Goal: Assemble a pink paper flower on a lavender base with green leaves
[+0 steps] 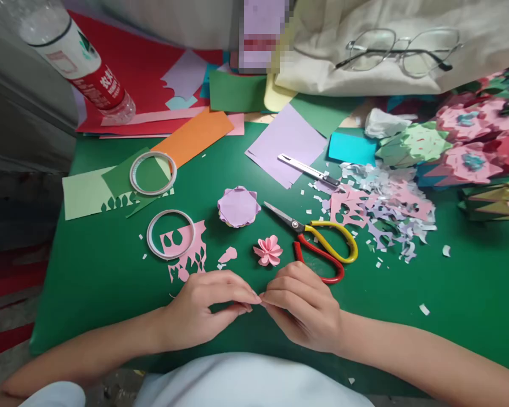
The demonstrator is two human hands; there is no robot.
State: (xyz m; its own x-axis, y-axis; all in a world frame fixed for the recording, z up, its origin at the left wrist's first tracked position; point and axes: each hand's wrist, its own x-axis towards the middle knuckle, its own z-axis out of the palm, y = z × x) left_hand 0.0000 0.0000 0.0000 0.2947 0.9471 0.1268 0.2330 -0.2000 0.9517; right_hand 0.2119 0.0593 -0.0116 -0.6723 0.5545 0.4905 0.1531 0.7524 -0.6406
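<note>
Over the near edge of the green table (385,299), my left hand (214,305) and my right hand (303,305) meet at the fingertips. Both are closed in a pinch; whatever lies between the fingers is too small to make out. Just beyond them sits a pink paper flower (268,250). A round lilac folded paper piece (238,207) stands farther back. Scissors with one yellow and one red handle (296,226) lie partly open beyond my right hand. A small pink paper petal piece (229,254) rests beyond my left hand.
Two tape rolls (149,234) (133,175) and pink cut-out paper (199,249) lie left. Paper scraps (401,209), a cutter (307,169) and finished paper flowers (470,161) are right. A bottle (85,62), coloured sheets and glasses (402,51) on a cloth bag (314,70) are behind.
</note>
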